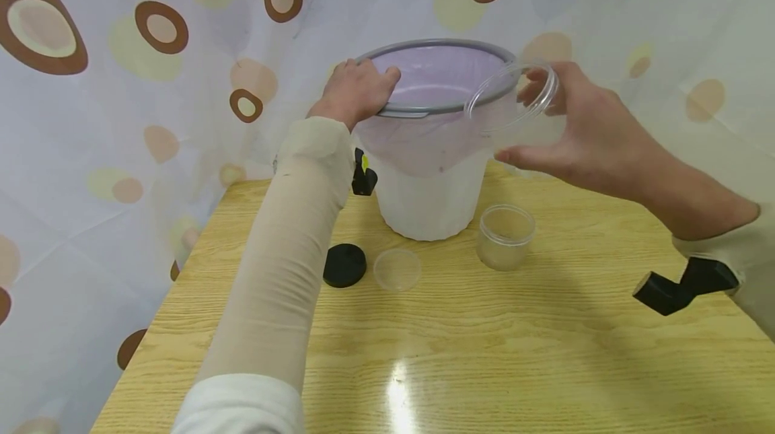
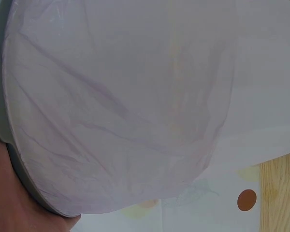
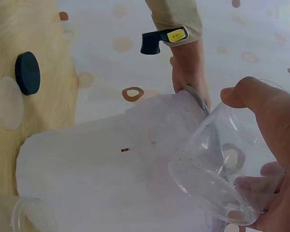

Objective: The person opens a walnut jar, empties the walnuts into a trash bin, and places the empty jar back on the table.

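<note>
A white trash bin [image 1: 426, 205] stands on the table, lined with a pale purple bag [image 1: 418, 145] folded over its top under a grey ring [image 1: 445, 42]. My left hand [image 1: 361, 89] grips the ring at the bin's left side; most of its fingers are hidden in the left wrist view. At the bin's right edge, my right hand [image 1: 596, 134] holds a clear plastic jar [image 3: 203, 169] between thumb and fingers. This jar is tilted and looks empty, with small specks on its wall. Below it, another clear jar [image 1: 506, 239] sits upright on the table.
A round black lid [image 1: 345, 266] and a thin clear disc [image 1: 397, 270] lie on the wooden table [image 1: 484, 353] in front of the bin. Behind the table hangs a white curtain [image 1: 200, 84] with brown and yellow circles.
</note>
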`<act>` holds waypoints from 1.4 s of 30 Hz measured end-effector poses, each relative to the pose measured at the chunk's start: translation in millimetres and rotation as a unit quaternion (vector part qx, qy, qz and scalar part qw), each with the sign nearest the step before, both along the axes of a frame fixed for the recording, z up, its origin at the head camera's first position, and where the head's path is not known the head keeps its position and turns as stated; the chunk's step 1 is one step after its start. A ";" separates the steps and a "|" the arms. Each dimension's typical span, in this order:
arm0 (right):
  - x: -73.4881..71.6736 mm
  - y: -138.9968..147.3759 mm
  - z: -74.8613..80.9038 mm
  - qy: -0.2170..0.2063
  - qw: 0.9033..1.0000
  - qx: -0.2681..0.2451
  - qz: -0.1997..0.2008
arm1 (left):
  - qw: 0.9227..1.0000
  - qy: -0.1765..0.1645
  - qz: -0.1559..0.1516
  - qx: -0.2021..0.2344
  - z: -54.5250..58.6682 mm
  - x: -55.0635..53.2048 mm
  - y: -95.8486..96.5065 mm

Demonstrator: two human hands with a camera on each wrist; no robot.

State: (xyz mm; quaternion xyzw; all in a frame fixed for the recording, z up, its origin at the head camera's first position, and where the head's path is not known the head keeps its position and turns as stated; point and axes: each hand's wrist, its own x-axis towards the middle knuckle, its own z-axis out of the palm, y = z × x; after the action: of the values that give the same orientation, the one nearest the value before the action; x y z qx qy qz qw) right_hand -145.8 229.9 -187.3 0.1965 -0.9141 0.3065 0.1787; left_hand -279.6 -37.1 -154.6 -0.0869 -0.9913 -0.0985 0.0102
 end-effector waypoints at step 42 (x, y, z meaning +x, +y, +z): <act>22.4 -23.1 -161.6 -0.194 0.971 -0.073 0.122 | 1.000 0.004 -0.003 0.003 -1.2 -3.7 -0.5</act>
State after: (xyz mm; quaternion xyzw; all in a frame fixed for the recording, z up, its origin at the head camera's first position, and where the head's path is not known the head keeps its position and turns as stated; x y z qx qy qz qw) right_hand -123.4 206.8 -348.9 0.2295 -0.8754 0.4245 -0.0271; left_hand -283.2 -37.6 -155.8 -0.0902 -0.9906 -0.1015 0.0146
